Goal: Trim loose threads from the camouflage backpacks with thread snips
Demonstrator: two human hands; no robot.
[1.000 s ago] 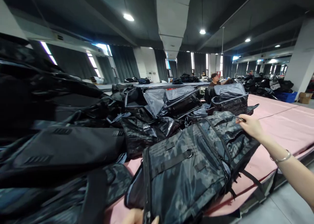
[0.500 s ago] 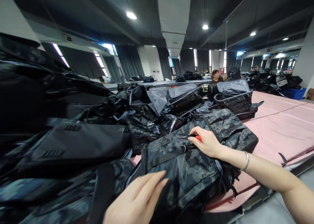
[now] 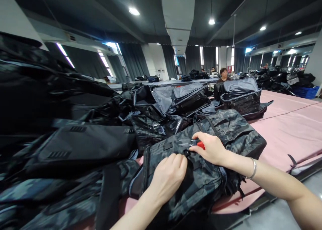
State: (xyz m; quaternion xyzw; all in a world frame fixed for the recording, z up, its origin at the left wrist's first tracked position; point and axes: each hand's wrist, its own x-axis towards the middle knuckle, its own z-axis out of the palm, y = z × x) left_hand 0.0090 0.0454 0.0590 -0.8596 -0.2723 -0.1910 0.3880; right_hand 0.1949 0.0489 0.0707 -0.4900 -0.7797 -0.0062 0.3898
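Right hand pinching red-handled metal snips, left hand curled over the dark camouflage fabric bag (can't tell what's in those fingers, tbh).

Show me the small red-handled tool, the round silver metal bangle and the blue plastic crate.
Small red-handled tool (image 3: 200, 145), head view: on its red handle.
Round silver metal bangle (image 3: 255, 168), head view: on the band's outer face.
Blue plastic crate (image 3: 305, 92), head view: on its side wall.

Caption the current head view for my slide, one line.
Right hand holds red-handled snips over a camouflage backpack; left hand rests on its front.
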